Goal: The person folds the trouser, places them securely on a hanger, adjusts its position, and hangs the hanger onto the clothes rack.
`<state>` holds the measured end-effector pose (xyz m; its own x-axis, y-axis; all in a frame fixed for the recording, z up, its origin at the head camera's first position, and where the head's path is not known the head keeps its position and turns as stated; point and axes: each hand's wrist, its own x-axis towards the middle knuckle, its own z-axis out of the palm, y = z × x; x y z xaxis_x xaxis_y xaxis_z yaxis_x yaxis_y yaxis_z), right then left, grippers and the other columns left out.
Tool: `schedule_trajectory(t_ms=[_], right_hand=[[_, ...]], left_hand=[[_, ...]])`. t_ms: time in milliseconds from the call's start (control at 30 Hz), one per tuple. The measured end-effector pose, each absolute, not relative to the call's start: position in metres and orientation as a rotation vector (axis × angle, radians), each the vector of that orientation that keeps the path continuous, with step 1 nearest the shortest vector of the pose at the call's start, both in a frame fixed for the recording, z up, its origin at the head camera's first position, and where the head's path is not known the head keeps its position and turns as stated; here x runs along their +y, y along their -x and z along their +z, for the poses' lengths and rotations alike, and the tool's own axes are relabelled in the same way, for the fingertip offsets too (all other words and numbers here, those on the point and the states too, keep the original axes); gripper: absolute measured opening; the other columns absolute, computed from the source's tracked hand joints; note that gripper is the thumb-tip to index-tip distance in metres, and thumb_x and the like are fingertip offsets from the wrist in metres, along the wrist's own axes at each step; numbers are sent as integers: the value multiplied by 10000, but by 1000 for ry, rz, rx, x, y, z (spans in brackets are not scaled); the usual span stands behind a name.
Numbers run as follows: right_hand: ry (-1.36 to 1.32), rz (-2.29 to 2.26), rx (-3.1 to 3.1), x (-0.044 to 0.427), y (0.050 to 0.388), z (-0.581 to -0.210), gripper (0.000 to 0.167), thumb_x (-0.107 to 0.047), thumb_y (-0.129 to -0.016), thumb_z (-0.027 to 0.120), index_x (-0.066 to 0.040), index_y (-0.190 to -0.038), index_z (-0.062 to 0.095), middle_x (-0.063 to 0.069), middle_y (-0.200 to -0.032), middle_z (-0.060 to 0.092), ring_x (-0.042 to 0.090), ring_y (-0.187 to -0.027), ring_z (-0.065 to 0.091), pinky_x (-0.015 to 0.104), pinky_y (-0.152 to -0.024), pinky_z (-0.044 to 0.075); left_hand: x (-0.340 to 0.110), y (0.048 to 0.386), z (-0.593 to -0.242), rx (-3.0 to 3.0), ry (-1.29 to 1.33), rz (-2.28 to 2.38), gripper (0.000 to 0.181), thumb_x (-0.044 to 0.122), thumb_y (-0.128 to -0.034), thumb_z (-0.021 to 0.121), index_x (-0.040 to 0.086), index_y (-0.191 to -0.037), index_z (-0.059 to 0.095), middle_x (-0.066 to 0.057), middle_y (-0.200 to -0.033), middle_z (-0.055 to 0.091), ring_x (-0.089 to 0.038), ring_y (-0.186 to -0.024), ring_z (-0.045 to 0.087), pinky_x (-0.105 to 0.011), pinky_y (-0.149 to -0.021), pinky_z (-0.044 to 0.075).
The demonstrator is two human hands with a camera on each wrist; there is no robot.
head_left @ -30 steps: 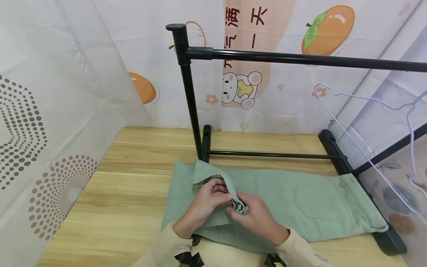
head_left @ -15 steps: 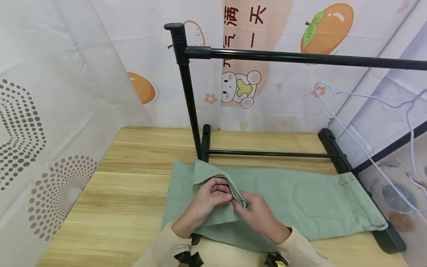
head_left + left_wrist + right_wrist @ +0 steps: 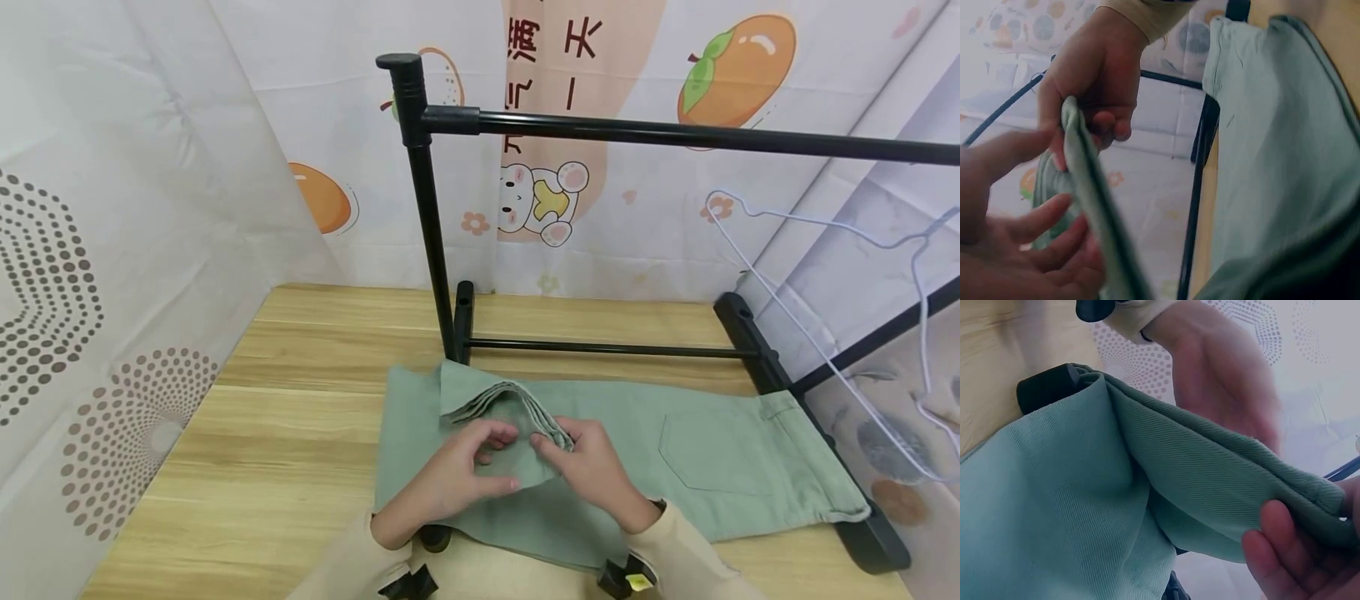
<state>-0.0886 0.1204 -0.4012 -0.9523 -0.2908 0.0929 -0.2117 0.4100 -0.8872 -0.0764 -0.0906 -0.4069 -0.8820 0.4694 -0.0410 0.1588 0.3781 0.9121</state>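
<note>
A pair of light green trousers [image 3: 622,483] lies folded lengthwise on the table, with a back pocket and the waistband toward the right. The leg end is turned back, and its layered hem [image 3: 517,396] stands up in an arch. My right hand [image 3: 600,479] pinches the hem's near corner between thumb and fingers; the right wrist view shows fingers [image 3: 1279,537] against the cloth. My left hand [image 3: 457,479] hovers beside the arch, thumb and fingers apart, holding nothing. In the left wrist view, the raised hem [image 3: 1100,194] passes close to the left fingers; contact there is unclear.
A black garment rack [image 3: 431,225] stands behind and around the trousers, its top bar [image 3: 675,133] crossing above. To the right hangs a pale wire hanger [image 3: 813,342]. Wooden tabletop [image 3: 262,433] extends to the left. Printed curtains [image 3: 360,200] enclose the back and sides.
My left hand has let go of the hem and drawn slightly down, its thumb spreading from the fingers. The right hand has moved a little to the right with the hem corner.
</note>
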Motion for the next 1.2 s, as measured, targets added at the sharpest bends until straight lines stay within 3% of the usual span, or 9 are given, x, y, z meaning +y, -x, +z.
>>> schedule_trajectory(t_ms=[100,200,367,533,700,967,1033,1200], right_hand=[[414,-1603,2559,121,90,-400,134,-135,-903,673,-27,-837,714,-62,-553,474,-17,-469,360,172,-486,347],[382,-1599,2554,121,91,-399,160,-153,-906,673,-25,-817,709,-56,-546,486,-9,-459,367,176,-488,351],[333,-1611,2556,121,92,-397,156,-161,-895,685,-23,-835,726,-9,-560,567,4,-470,400,181,-496,351],[286,-1635,2554,121,92,-394,161,-160,-879,702,-20,-801,717,-30,-536,517,7,-465,371,183,-488,333],[243,-1645,2561,125,92,-390,270,-171,-875,706,-11,-679,613,-65,-507,356,14,-456,285,185,-461,265],[175,-1645,2589,136,97,-388,367,-196,-875,715,-5,-626,525,-62,-508,348,31,-465,296,198,-459,267],[131,-1637,2597,140,98,-388,354,-198,-879,710,3,-640,544,-52,-512,369,42,-470,316,207,-461,279],[-3,-1645,2580,146,101,-387,232,-189,-893,689,7,-768,697,3,-589,641,80,-548,554,229,-512,375]], left_hand=[[-96,71,-406,2534,-673,1207,643,367,-804,794,170,-1353,523,-11,-1309,530,-213,-1214,512,-392,-1002,466],[-98,67,-407,2678,-757,976,716,371,-782,811,174,-1387,483,-45,-1354,491,-244,-1257,482,-451,-1025,449],[-100,61,-412,2958,-873,614,755,322,-729,859,114,-1358,496,-111,-1316,511,-288,-1186,528,-424,-961,497],[-105,58,-416,3114,-880,448,710,236,-684,883,90,-1291,544,-115,-1211,553,-268,-1060,567,-399,-839,528],[-110,58,-419,3118,-809,456,657,153,-686,870,72,-1258,557,-128,-1190,558,-276,-1047,570,-405,-861,523],[-126,58,-428,3214,-665,396,492,16,-700,804,74,-1150,612,-117,-1112,598,-271,-981,581,-392,-825,531],[-130,58,-430,3239,-634,380,451,7,-715,786,75,-1130,623,-112,-1089,608,-260,-952,583,-381,-803,532],[-139,57,-433,3304,-549,302,416,-2,-707,791,59,-1093,650,-114,-1040,616,-242,-903,579,-354,-757,530]])
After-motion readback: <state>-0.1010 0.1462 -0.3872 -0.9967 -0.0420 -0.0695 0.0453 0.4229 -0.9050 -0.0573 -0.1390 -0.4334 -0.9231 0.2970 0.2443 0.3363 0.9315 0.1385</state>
